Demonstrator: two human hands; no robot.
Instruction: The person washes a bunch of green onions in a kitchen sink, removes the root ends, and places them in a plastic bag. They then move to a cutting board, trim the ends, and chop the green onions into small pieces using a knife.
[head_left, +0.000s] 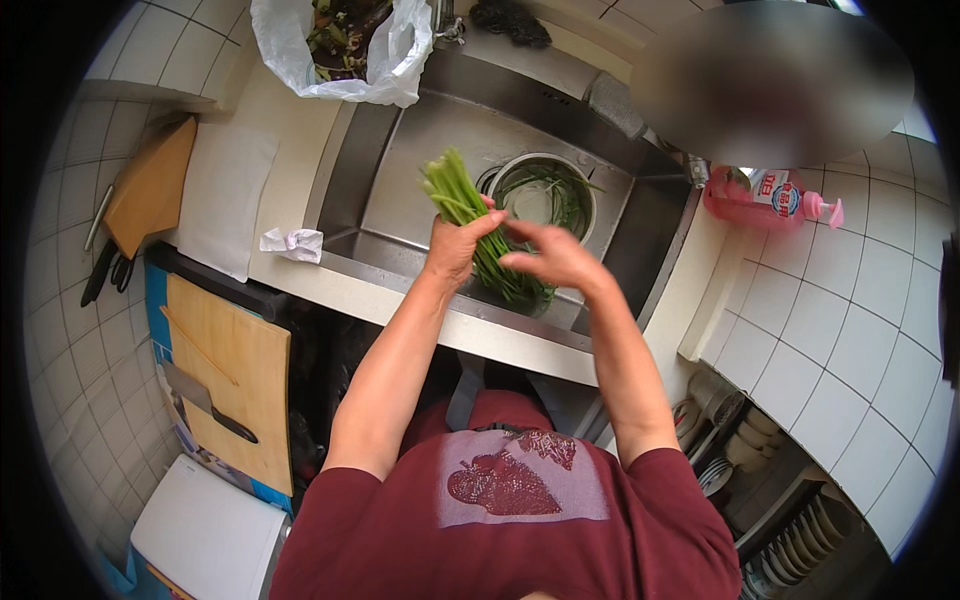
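Note:
My left hand grips a bunch of long green vegetable stalks above the front of a stainless steel sink. Pale, trimmed ends point away from me; the darker ends hang towards the sink's front edge. Beside the bunch, on its right, is my right hand, slightly blurred, with thumb and fingers apart. Whether its fingertips touch the stalks, I cannot tell. Behind the hands, a round metal basin stands in the sink, holding what looks like water and some loose green leaves.
A white plastic bag of vegetable scraps sits at the back left. Crumpled paper lies on the left counter. Pink liquid in a pump bottle shows at right. A cleaver rests on a wooden board; a knife block stands farther back.

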